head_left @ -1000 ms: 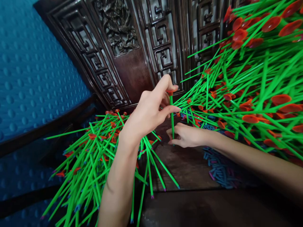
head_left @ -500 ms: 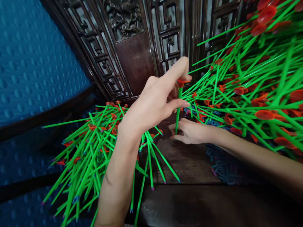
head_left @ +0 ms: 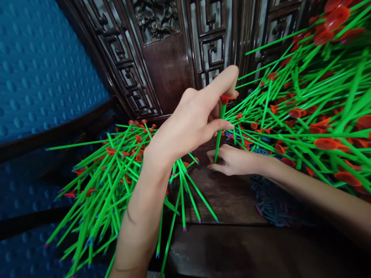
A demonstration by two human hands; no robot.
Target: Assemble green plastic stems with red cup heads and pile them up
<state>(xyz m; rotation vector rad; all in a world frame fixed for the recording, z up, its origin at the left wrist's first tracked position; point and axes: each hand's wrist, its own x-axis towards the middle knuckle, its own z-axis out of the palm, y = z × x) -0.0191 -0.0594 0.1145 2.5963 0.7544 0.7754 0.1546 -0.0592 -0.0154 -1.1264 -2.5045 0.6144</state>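
Observation:
My left hand (head_left: 199,112) holds the upper part of a green stick (head_left: 219,141), its index finger bent over the red cup (head_left: 227,99) at the top and its thumb against the shaft. Lower down, my right hand (head_left: 228,160) pinches the bottom end of the same stick just above the dark wooden surface (head_left: 232,197). The stick stands nearly upright, leaning slightly. Its lowest tip is mostly hidden by the right fingers.
A pile of green sticks with red cups (head_left: 107,185) lies at the left, and a larger pile (head_left: 313,100) fills the right. Small dark blue pieces (head_left: 278,204) lie beneath my right forearm. Behind stands a carved wooden panel (head_left: 168,73); blue textured material (head_left: 43,73) is at left.
The view has shifted slightly. Both hands keep the same grip on the stick, which leans a little more to the right at its top.

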